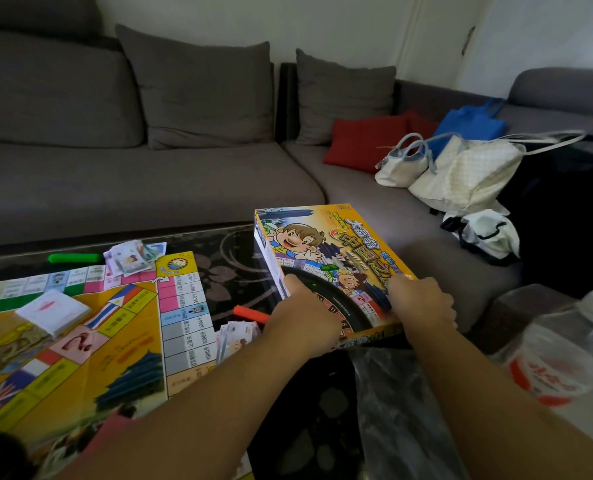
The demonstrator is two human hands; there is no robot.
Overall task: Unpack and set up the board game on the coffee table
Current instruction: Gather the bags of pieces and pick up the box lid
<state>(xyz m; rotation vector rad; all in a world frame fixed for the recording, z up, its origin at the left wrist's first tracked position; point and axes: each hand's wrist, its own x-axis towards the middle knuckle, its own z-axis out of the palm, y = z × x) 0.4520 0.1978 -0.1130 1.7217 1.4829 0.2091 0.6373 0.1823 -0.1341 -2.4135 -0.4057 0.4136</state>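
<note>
The head view shows both hands on the yellow game box (326,258) at the centre right of the frame. The left hand (303,315) grips its near left edge and the right hand (423,304) grips its near right edge, fingers curled around the cardboard. The box is tilted, its far end higher, over the dark coffee table (232,271). At lower left, the open game board (80,344) lies flat with a card deck (54,310) on it, paper money (132,256) just behind.
</note>
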